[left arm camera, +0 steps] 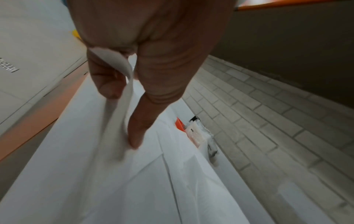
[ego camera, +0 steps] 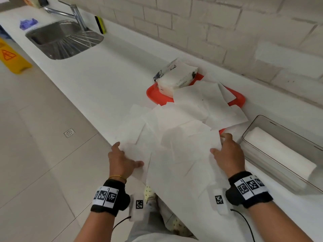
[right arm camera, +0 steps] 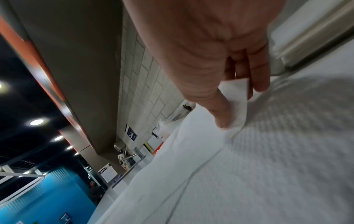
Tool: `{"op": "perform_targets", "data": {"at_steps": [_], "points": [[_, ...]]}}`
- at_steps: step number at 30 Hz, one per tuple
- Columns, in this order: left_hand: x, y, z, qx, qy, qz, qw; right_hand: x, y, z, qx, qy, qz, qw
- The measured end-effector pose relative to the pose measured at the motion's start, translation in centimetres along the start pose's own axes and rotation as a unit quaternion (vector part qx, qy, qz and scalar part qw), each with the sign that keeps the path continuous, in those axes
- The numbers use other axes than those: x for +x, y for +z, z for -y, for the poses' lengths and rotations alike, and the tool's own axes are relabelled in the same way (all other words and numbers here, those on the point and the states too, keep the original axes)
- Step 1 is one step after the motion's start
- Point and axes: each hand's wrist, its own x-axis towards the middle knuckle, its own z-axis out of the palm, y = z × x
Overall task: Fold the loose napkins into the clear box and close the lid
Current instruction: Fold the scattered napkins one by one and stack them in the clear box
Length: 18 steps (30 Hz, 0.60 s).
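Observation:
Several loose white napkins (ego camera: pixel 197 105) lie spread over the white counter and over an orange tray (ego camera: pixel 153 95). The nearest napkin (ego camera: pixel 181 154) overhangs the counter's front edge. My left hand (ego camera: pixel 127 154) pinches its left edge between thumb and fingers; the left wrist view shows that hand (left arm camera: pixel 122 116) with the edge (left arm camera: pixel 124 97) curled between them. My right hand (ego camera: pixel 219 144) pinches the right edge, and the right wrist view shows it (right arm camera: pixel 241 104) nipping a corner (right arm camera: pixel 237 94). The clear box (ego camera: pixel 258 119) stands open to the right with a white folded stack (ego camera: pixel 279 151) inside.
A wrapped napkin pack (ego camera: pixel 176 75) sits on the tray's far end by the brick wall. Far left are a steel sink (ego camera: pixel 63 39), a faucet (ego camera: pixel 75 13), a sponge (ego camera: pixel 100 24) and a purple cloth (ego camera: pixel 28 23). A yellow floor sign (ego camera: pixel 12 56) stands on the tiled floor.

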Motion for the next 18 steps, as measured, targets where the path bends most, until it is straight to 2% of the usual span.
{"op": "perform_targets", "data": {"at_steps": [4, 7, 9, 11, 14, 18], "points": [[-0.2, -1.0, 0.2, -0.083, -0.059, 0.025, 0.994, -0.8, -2.4, -0.2, 0.006, -0.071, -0.01, 0.997], [-1.1, -2.1, -0.5, -0.135, -0.082, 0.108, 0.982, -2.1, -5.9, 0.8, 0.026, -0.143, -0.013, 0.989], [-2.0, -2.8, -1.3, -0.13, -0.079, 0.163, 0.975, -3.4, -8.8, 1.8, 0.039, -0.187, 0.038, 0.981], [-2.8, -3.4, -2.1, -0.131, -0.058, 0.189, 0.971, -4.9, -11.6, 2.8, 0.027, -0.21, 0.116, 0.97], [-3.9, -3.8, -3.1, -0.146, 0.009, 0.176, 0.974, -6.6, -14.7, 4.6, -0.002, -0.249, 0.186, 0.951], [-5.8, -3.4, -4.8, -0.195, 0.09, 0.193, 0.958, -8.2, -16.7, 7.2, -0.003, -0.303, 0.293, 0.907]]}}
